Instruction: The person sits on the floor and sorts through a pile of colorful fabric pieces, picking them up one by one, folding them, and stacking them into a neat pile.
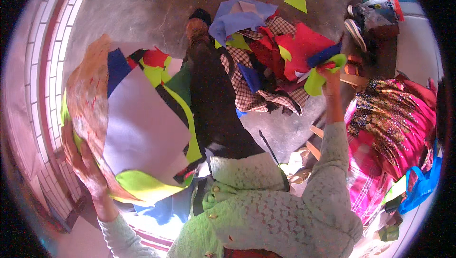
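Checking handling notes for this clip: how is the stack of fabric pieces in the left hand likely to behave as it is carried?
The stack of fabric pieces probably flops: its edges droop past the left hand. Layers look loose and unevenly fanned, so some may slide off. It seems light, being held from one side. The right hand pinches similar scraps that bend limply.

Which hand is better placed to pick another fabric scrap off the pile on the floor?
The right hand, probably: it is stretched out at the scrap pile, gripping scraps. The left hand is off to the side, holding up a stack of fabric pieces.
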`<act>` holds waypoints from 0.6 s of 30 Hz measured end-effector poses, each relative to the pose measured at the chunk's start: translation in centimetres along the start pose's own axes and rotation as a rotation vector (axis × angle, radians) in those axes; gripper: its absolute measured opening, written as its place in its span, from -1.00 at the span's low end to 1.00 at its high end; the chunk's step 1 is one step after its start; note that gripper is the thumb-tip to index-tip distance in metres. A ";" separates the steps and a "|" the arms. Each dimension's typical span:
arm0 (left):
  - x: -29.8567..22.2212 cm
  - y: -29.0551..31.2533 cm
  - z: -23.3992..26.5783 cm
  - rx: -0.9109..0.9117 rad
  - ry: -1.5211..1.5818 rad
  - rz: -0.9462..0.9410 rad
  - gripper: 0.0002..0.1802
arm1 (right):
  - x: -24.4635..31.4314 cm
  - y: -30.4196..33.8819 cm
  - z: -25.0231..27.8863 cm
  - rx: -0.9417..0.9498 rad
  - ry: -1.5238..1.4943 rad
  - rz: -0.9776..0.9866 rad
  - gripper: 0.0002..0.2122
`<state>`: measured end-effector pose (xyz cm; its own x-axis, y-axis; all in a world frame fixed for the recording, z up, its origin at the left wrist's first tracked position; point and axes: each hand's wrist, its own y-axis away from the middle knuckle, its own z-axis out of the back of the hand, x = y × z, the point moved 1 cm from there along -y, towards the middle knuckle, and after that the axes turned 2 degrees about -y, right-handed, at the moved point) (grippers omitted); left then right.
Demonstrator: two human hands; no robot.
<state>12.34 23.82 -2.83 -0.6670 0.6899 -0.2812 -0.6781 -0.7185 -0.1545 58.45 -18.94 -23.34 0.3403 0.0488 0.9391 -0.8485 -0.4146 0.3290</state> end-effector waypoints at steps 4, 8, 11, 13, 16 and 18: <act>-1.6 -0.5 0.4 -0.019 0.060 0.047 -0.48 | 3.0 2.7 2.9 -0.154 -0.248 0.162 -0.59; -0.9 -0.6 0.2 -0.058 0.025 -0.012 -0.50 | 6.1 4.6 1.9 -0.251 -0.245 0.253 -0.57; 0.9 -0.4 -0.2 -0.058 -0.124 -0.130 -0.52 | 5.9 4.2 4.6 -0.137 -0.280 0.265 -0.56; 0.7 -0.4 -0.2 -0.064 -0.100 -0.127 -0.53 | 4.9 4.1 5.7 -0.122 -0.258 0.115 -0.56; 0.9 -0.2 -0.2 -0.056 -0.083 -0.083 -0.53 | 3.1 3.1 4.3 -0.051 0.063 -0.055 -0.53; -0.4 -0.3 0.6 -0.049 -0.033 -0.008 -0.53 | 1.1 1.6 1.5 0.077 0.367 -0.170 -0.46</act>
<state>12.62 23.79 -2.09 -0.6722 0.6974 -0.2484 -0.6680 -0.7160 -0.2027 58.06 -20.86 -21.94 0.2943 0.4379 0.8495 -0.7551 -0.4383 0.4876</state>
